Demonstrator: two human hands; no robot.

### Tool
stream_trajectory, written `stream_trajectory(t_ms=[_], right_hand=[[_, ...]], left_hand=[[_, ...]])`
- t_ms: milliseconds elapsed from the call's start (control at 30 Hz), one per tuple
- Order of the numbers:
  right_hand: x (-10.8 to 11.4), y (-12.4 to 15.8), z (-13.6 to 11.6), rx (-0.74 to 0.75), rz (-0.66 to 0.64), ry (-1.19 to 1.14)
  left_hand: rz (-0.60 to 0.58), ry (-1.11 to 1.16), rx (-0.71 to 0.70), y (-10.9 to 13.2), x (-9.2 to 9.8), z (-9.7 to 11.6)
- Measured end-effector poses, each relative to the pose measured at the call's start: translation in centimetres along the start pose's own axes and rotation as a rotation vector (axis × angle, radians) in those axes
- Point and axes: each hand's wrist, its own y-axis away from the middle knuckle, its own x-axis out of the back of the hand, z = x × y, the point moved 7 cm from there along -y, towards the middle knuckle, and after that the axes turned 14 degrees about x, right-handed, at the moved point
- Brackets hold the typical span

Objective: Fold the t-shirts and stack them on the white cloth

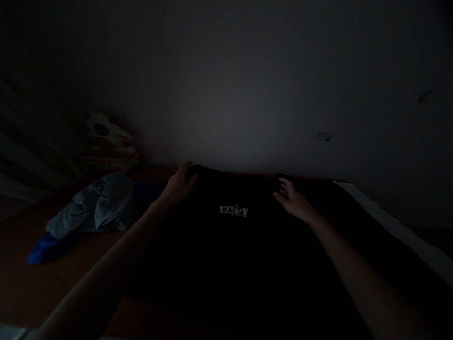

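Note:
A black shirt with a small printed chest logo lies spread out in front of me, its folds lost in the dark. At its far left corner, my left hand has its fingers bent over the fabric edge, closed on it. Farther right along the same far edge, my right hand pinches a slightly raised bit of the black cloth between thumb and fingers. Between the two hands the upper edge runs nearly straight.
A crumpled grey garment with blue parts lies to the left on the brown surface. Behind it sits a white and red figure by the wall. Pale cloth shows along the right.

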Motion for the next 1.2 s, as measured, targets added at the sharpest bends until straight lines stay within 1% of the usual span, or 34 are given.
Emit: stream_trajectory(t_ms=[33, 67, 100, 167, 200, 267, 333, 400, 467, 600, 667, 700, 767, 800, 833, 900, 933, 967, 1033, 1067, 1133, 1200], right_hand=[[-1.2, -0.6, -0.7, 0.055, -0.006, 0.130], [-2.7, -0.7, -1.2, 0.076, -0.052, 0.251], [-4.4, -0.3, -1.5, 0.064, -0.129, 0.356], [-7.6, 1.4, -1.1, -0.058, -0.284, 0.511], [-8.7, 2.5, -0.7, -0.126, -0.341, 0.554], [-10.2, 4.2, 0.3, -0.218, -0.392, 0.583], [-10.6, 4.9, 1.2, -0.214, -0.363, 0.585], [-10.2, 4.9, 1.8, -0.177, -0.286, 0.601], [-9.8, 4.7, 2.3, -0.162, -0.231, 0.631], [-9.8, 4.5, 2.7, -0.175, -0.230, 0.647], [-9.5, 4.2, 2.6, -0.138, -0.235, 0.626], [-9.0, 3.9, 2.6, -0.111, -0.226, 0.612], [-6.8, 3.1, 2.8, -0.074, -0.149, 0.612], [-5.1, 2.8, 3.1, -0.082, -0.079, 0.635], [-3.3, 2.6, 3.5, -0.114, 0.007, 0.672], [0.4, 2.5, 5.0, -0.241, 0.168, 0.747], [1.7, 2.6, 6.1, -0.331, 0.214, 0.757], [2.6, 2.7, 7.4, -0.427, 0.226, 0.736], [3.0, 2.8, 10.1, -0.558, 0.180, 0.602], [2.6, 2.7, 11.1, -0.574, 0.147, 0.518], [1.8, 2.1, 12.5, -0.522, 0.117, 0.386], [1.8, 1.9, 13.2, -0.459, 0.163, 0.338]], left_hand=[[0.033, -0.004, -0.022, -0.1, -1.2, 0.3], [0.016, -0.032, -0.051, 0.2, -2.7, 0.4], [-0.029, -0.084, -0.085, 0.9, -4.4, 0.3], [-0.119, -0.224, -0.138, 3.0, -7.6, -0.6], [-0.145, -0.299, -0.145, 4.1, -8.8, -1.4], [-0.144, -0.408, -0.097, 6.0, -10.1, -3.6], [-0.106, -0.459, 0.016, 7.0, -10.1, -6.0], [-0.075, -0.491, 0.137, 7.6, -9.5, -8.1], [-0.078, -0.533, 0.203, 8.0, -8.8, -9.5], [-0.130, -0.605, 0.253, 8.9, -7.6, -11.1], [-0.135, -0.638, 0.328, 9.1, -6.9, -11.5], [-0.132, -0.659, 0.377, 9.1, -6.6, -11.6], [-0.130, -0.703, 0.437, 9.0, -6.3, -11.1], [-0.134, -0.717, 0.420, 8.7, -6.4, -10.4], [-0.144, -0.718, 0.367, 8.4, -6.7, -9.4], [-0.179, -0.662, 0.205, 7.6, -8.0, -7.0], [-0.204, -0.614, 0.126, 7.4, -8.8, -5.7], [-0.231, -0.560, 0.057, 7.1, -9.8, -4.6], [-0.286, -0.461, -0.056, 6.8, -11.8, -2.5], [-0.307, -0.423, -0.104, 6.8, -12.8, -1.6], [-0.329, -0.376, -0.163, 6.9, -14.6, -0.4], [-0.338, -0.369, -0.170, 7.1, -15.9, 0.1]])
